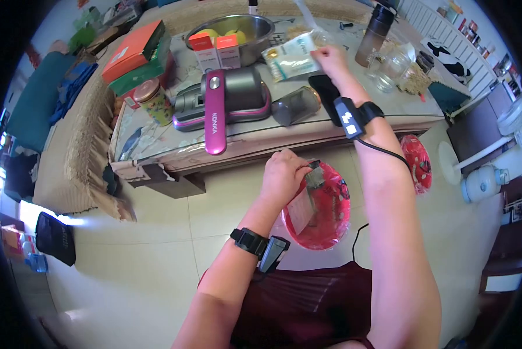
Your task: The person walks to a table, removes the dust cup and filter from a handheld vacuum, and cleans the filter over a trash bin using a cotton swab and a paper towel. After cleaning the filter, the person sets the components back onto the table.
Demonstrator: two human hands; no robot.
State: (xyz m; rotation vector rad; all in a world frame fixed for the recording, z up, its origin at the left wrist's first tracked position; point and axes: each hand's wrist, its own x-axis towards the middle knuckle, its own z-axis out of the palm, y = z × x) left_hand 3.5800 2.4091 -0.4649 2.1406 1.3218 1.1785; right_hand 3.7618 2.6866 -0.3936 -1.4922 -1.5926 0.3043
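My left hand (284,174) is closed on a small dark, greyish item (315,175) over the rim of a red-lined waste bin (341,218). What exactly this item is, I cannot make out. At the table, my right hand (330,59) pinches the right edge of a white and teal packet (290,57). Below that packet lie a transparent grey cup-like part (296,106) and a black object (326,96), partly behind my right wrist. A pale paper-like piece (300,210) shows inside the bin.
On the table (156,142) are a pink and grey KONKA device (215,110), a patterned jar (154,103), a metal bowl (261,35), a dark bottle (376,35) and a glass jug (389,70). A second red bin (417,164) and a fan (512,122) stand right.
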